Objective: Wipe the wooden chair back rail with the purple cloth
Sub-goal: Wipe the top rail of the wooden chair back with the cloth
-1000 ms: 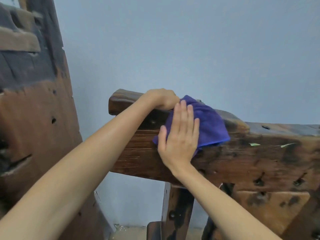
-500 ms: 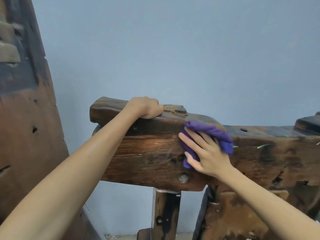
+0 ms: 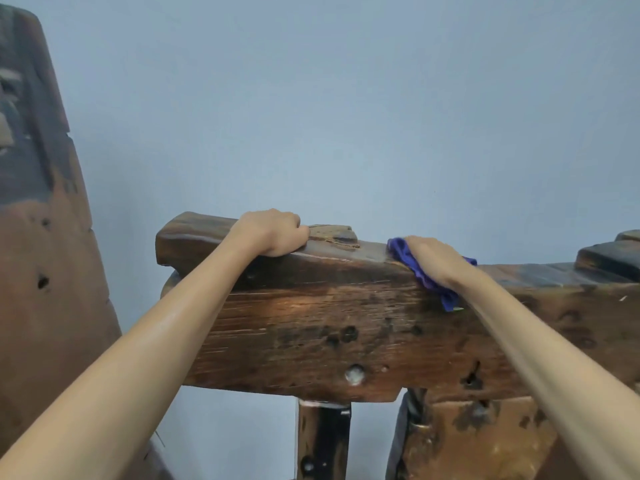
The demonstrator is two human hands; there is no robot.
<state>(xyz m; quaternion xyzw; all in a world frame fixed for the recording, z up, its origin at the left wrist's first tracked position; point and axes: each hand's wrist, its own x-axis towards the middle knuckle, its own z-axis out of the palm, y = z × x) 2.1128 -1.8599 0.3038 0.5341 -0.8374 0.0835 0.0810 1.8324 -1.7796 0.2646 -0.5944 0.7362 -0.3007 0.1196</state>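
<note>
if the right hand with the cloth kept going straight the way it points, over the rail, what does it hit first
Probably nothing near: the right hand, pressing the purple cloth on the dark wooden chair back rail, points over the top toward the pale blue wall; depth is unclear.

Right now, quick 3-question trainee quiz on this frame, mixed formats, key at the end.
1. True or false: the purple cloth lies draped on the floor beside the chair.
2. Multiple choice: what is the left hand doing? A) resting on the top edge of the wooden rail B) holding the cloth C) touching the wall
3. Fill in: the right hand presses the cloth onto the rail's ___ edge.

Key: 1 false, the cloth sits on the rail under the right hand; 2 A; 3 top.
</note>
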